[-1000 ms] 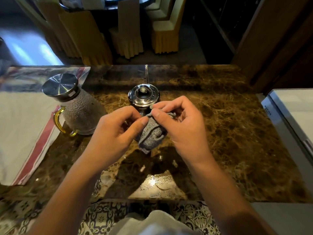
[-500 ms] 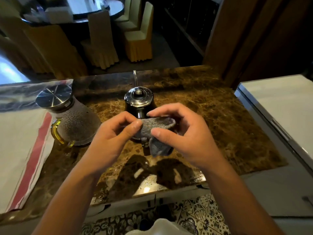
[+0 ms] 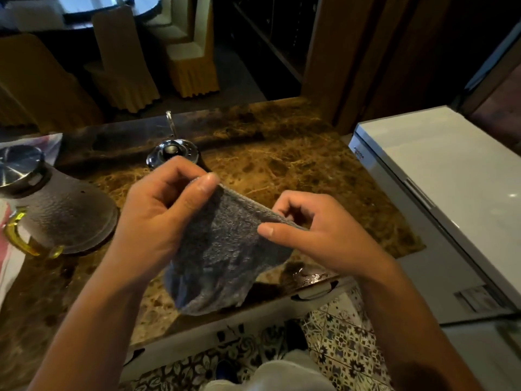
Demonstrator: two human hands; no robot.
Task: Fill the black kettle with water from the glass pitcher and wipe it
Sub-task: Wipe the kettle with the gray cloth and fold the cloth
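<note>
A grey cloth [image 3: 225, 249] hangs spread between both hands above the front of the marble counter [image 3: 296, 170]. My left hand [image 3: 158, 218] pinches its upper left edge and my right hand [image 3: 324, 232] pinches its right edge. Behind my left hand stands the black kettle [image 3: 172, 153]; only its shiny lid and thin spout show. The textured glass pitcher [image 3: 62, 215] with a metal lid and yellow handle stands at the left, apart from both hands.
A white cloth with a red stripe [image 3: 5, 249] lies under the pitcher at the left edge. A white appliance [image 3: 451, 193] adjoins the counter on the right. Covered chairs [image 3: 124, 69] stand beyond the counter. Patterned floor tiles [image 3: 338, 348] show below.
The bunched cloth has been pulled open between my hands, which moved apart and nearer the counter's front edge. The view shifted right, so pitcher and kettle sit further left.
</note>
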